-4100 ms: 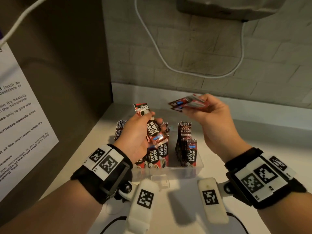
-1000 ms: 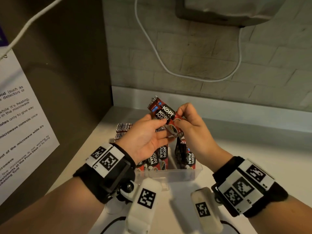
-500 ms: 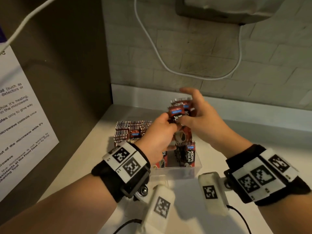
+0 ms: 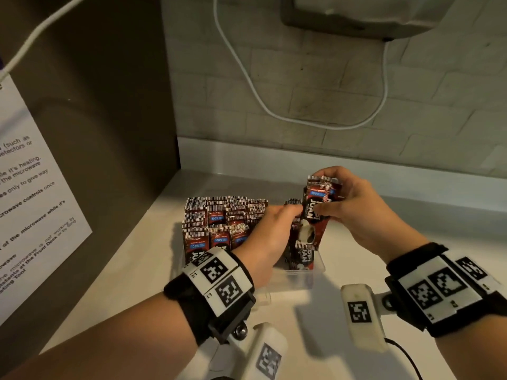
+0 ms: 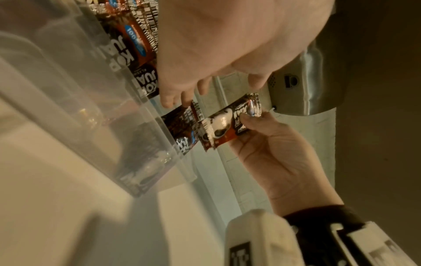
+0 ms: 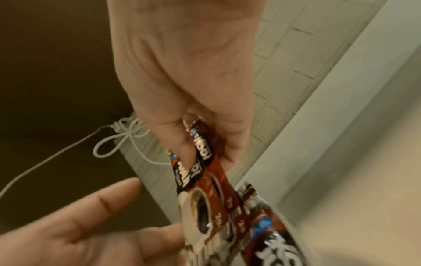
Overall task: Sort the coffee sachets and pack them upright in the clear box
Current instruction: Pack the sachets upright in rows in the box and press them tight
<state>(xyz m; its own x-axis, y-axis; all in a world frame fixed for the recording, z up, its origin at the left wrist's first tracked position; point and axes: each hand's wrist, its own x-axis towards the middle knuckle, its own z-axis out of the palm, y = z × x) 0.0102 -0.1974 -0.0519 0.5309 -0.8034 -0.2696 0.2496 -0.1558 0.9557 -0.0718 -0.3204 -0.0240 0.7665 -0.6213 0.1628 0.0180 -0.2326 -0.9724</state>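
Note:
The clear box [image 4: 307,274] stands on the counter, its left half packed with upright red-and-black coffee sachets [image 4: 219,223]. A shorter row [image 4: 301,259] stands at its right side. My right hand [image 4: 345,204] pinches a small bunch of sachets [image 4: 315,212] upright just above that right row. My left hand [image 4: 271,229] reaches into the box with relaxed fingers by the right row and holds nothing. In the left wrist view, the left fingers [image 5: 177,97] point at the held sachets [image 5: 227,122]. In the right wrist view, thumb and fingers clamp the bunch [image 6: 205,180].
A dark microwave side with a white notice [image 4: 35,187] walls off the left. A white cable [image 4: 274,105] loops down the tiled wall from a mounted unit [image 4: 356,12]. The pale counter [image 4: 397,242] runs on to the right of the box.
My left hand has let go of the bunch and dropped into the box. My right hand has brought the bunch down, upright, over the right row.

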